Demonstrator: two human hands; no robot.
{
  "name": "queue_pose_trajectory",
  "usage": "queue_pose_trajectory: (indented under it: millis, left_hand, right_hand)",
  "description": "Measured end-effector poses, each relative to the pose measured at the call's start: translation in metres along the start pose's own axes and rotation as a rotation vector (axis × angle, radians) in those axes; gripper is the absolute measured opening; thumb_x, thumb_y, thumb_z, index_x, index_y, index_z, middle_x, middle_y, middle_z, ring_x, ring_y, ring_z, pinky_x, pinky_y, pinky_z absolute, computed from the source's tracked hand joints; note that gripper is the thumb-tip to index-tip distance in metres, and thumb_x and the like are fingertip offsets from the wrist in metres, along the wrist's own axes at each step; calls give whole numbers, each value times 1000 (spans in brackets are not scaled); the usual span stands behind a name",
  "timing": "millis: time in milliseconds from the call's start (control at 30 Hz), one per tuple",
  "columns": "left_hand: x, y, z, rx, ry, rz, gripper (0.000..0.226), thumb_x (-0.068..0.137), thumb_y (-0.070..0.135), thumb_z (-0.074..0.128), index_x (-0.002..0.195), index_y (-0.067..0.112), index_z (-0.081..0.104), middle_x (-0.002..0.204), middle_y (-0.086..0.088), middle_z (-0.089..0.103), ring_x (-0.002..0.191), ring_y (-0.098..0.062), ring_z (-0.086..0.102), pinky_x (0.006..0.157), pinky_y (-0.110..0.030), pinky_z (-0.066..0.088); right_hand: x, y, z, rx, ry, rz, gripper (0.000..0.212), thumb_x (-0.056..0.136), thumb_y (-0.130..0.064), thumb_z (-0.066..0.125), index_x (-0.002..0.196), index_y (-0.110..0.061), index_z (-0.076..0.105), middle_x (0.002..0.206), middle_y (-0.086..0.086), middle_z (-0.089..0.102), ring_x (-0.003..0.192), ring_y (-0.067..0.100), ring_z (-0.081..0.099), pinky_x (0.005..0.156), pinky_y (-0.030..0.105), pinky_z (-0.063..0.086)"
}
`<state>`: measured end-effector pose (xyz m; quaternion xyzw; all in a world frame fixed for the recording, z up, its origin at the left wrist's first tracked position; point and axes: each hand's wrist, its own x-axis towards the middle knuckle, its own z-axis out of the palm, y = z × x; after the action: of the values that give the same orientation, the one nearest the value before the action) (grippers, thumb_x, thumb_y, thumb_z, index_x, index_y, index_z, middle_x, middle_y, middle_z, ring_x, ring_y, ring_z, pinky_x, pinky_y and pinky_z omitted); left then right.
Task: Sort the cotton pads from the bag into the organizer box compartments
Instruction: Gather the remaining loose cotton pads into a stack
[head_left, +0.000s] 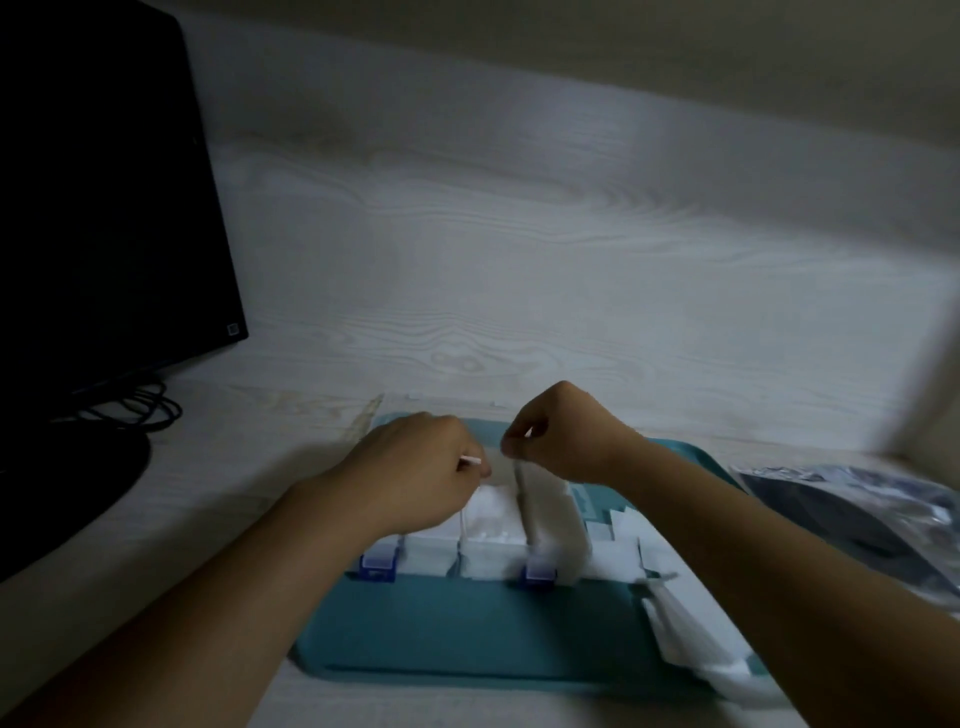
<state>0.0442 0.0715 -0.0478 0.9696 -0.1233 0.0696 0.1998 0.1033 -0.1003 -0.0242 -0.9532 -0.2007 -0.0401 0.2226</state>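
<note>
right hand (561, 436) pinches bag (550, 519) over organizer box (488, 564); left hand (421, 462) curled, pinching swab (108, 459)

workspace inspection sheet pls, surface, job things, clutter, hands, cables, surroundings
surface: pale wood-grain desk; teal tray on it.
job's things: clear organizer box with blue latches on the tray; white cotton pads in it; more pads at the tray's right edge.
clutter: crinkled plastic bag at right.
grippers: left hand pinches a thin white stick; right hand pinches the pad stack's top.
cables: dark cable loops beside the monitor.
surroundings: pale wall, dim light.
</note>
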Motion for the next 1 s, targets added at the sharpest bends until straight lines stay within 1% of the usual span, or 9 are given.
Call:
queue_pose_trajectory:
  millis: [133, 367, 467, 567, 633, 733, 800, 867, 1000]
  left_hand:
    - [4, -3, 6, 87, -21, -34, 32, 82, 28, 44, 92, 26, 74, 91, 2, 74, 85, -17, 67, 79, -41, 57]
    - [9, -3, 11, 131, -20, -26, 40, 76, 32, 37, 89, 23, 74, 90, 1, 74, 83, -18, 67, 76, -40, 57]
    - [10, -2, 5, 52, 18, -61, 30, 87, 26, 45, 90, 24, 75, 92, 1, 74, 84, -18, 67, 79, -39, 57]
    - [10, 10, -16, -333, 213, -123, 23, 93, 19, 53, 95, 22, 76, 86, 2, 72, 75, -11, 66, 72, -27, 56]
    - [8, 18, -29, -808, 327, -258, 19, 94, 17, 55, 100, 14, 73, 66, 2, 63, 48, -9, 53, 45, -19, 41]
    - [-2, 30, -41, -1375, 178, -363, 36, 98, 34, 47, 115, 7, 64, 58, -5, 51, 44, -14, 28, 43, -20, 19]
    - [-12, 35, -36, -1510, 78, -358, 49, 101, 47, 39, 114, 7, 63, 60, -8, 53, 46, -14, 28, 45, -22, 19]
    - [-19, 41, -27, -1539, 27, -369, 59, 101, 56, 34, 101, 5, 65, 59, -10, 53, 47, -15, 29, 46, -23, 18]
    - [-27, 43, -13, -1576, -9, -388, 65, 103, 54, 26, 83, 3, 61, 55, -10, 50, 44, -15, 27, 45, -23, 16]
  right_hand:
    - [-6, 0, 2, -70, -133, -23, 20, 84, -29, 74, 102, -21, 77, 79, -12, 54, 81, 10, 54, 71, 21, 41]
    - [0, 2, 9, -116, -146, -16, 23, 83, -27, 75, 102, -14, 77, 100, 0, 71, 83, 12, 59, 69, 20, 42]
    - [1, 2, 7, -81, -111, -14, 23, 81, -29, 77, 98, -14, 77, 88, -2, 69, 77, 10, 59, 65, 18, 43]
    - [-4, 3, -7, 11, 128, -18, 16, 86, -30, 72, 89, -15, 78, 73, -4, 68, 62, 4, 59, 60, 16, 47]
    - [-11, 1, -20, 152, 322, -44, 14, 89, -26, 68, 86, -15, 77, 61, -6, 64, 47, 2, 55, 49, 10, 41]
    - [-27, -11, -29, 479, 403, -102, 11, 91, -23, 65, 95, -21, 76, 80, 1, 73, 61, 6, 62, 56, 11, 45]
    - [-37, -20, -24, 534, 320, -154, 16, 92, -27, 64, 105, -28, 72, 100, -6, 70, 82, 1, 63, 66, 8, 48]
    - [-44, -25, -13, 503, 246, -200, 19, 91, -31, 63, 109, -35, 69, 112, -13, 64, 97, -5, 59, 74, 9, 48]
    - [-50, -26, 6, 422, 241, -299, 21, 90, -20, 65, 102, -34, 73, 104, -14, 64, 99, -2, 59, 74, 13, 46]
